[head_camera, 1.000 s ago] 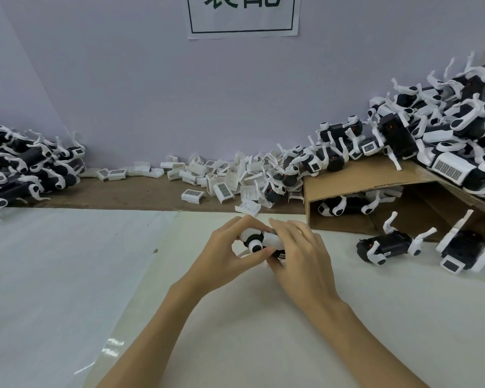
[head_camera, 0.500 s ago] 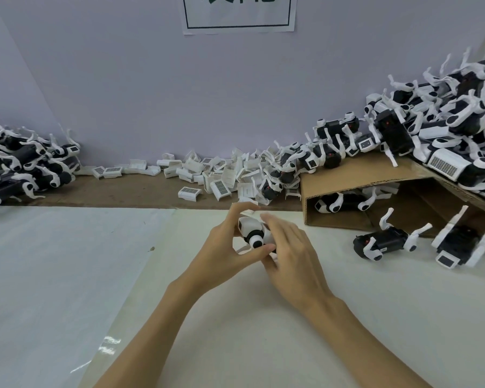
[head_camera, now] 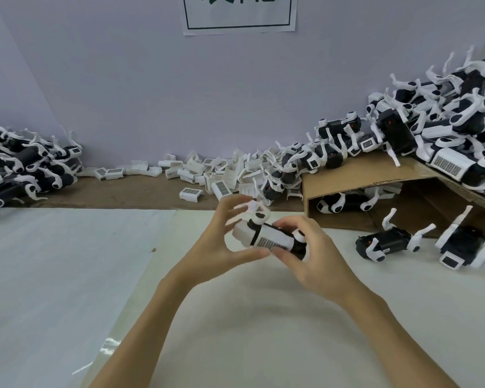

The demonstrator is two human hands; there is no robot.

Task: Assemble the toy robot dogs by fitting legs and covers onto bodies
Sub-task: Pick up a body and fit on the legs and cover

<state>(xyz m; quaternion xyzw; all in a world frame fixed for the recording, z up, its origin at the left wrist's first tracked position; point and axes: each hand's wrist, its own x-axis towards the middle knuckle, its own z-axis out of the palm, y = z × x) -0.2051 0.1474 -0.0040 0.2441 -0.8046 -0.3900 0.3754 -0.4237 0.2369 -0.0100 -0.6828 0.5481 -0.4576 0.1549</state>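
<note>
Between both hands, toy dog [head_camera: 269, 238] lengthwise left-right

Pale lilac wall [head_camera: 151, 79] fills the back, w/ a white paper sign [head_camera: 239, 14] taped at top centre; dark green frame, lettering cut off by the pic edge. Table [head_camera: 263, 317] w/ off-white covering; a clear glossy sheet [head_camera: 53, 275] lies over its left part, catching a small glare near the btm. Brown strip [head_camera: 109, 196] runs along the back of the table, against the wall. Light soft & even.
</note>
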